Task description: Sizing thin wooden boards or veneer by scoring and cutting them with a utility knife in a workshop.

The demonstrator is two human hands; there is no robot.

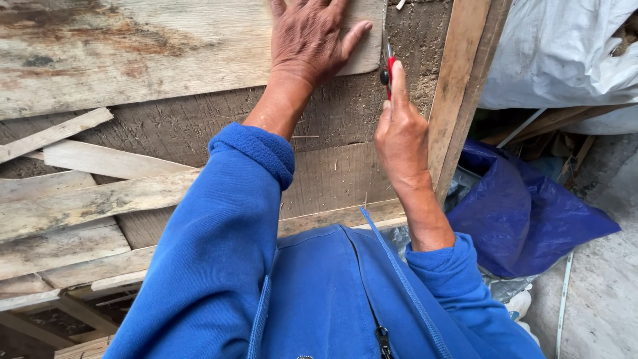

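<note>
We see soft, even daylight — no hard shadows, no glare. White sheet (pixel 565 46) at top right near overexposed. Focus sharp throughout; slight wide-angle stretch at edges.

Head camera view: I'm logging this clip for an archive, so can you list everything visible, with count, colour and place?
Wide board: one, weathered grey-brown, top left, under the left hand.
Loose slats: several, pale grey wood, stacked at left.
Upright batten: one, light brown, right of the right hand.
Plastic sheet: one, dark blue, crumpled at lower right.
Sack: one, white, top right.
Ground: grey, bottom right.
Red-handled tool: one, red with a metal tip, kind unclear, at the board's right edge.
Jacket: one, blue, zip open, bottom centre.
Left hand: flat on the wide board.
Right hand: gripping the red-handled tool.
</note>
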